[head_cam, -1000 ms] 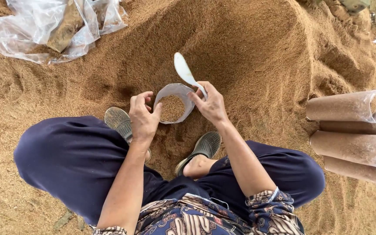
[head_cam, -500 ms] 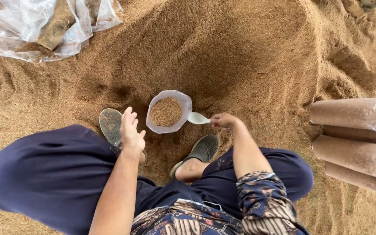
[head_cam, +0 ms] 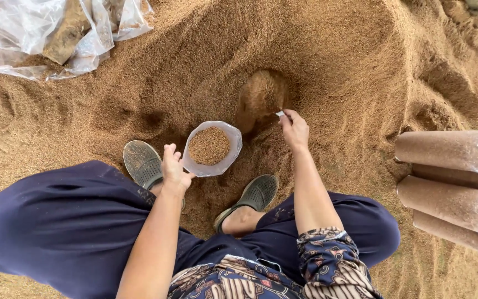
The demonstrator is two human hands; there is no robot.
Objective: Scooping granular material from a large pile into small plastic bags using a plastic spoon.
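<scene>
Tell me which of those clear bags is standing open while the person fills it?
The small clear bag between the feet, its rim held by the left hand. The filled bags at right lie sideways; the plastic top left is crumpled.

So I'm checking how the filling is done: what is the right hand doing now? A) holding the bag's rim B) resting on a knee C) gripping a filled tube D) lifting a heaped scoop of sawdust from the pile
D: the right hand holds a scoop heaped with sawdust beside the open bag, which the left hand holds.
</scene>
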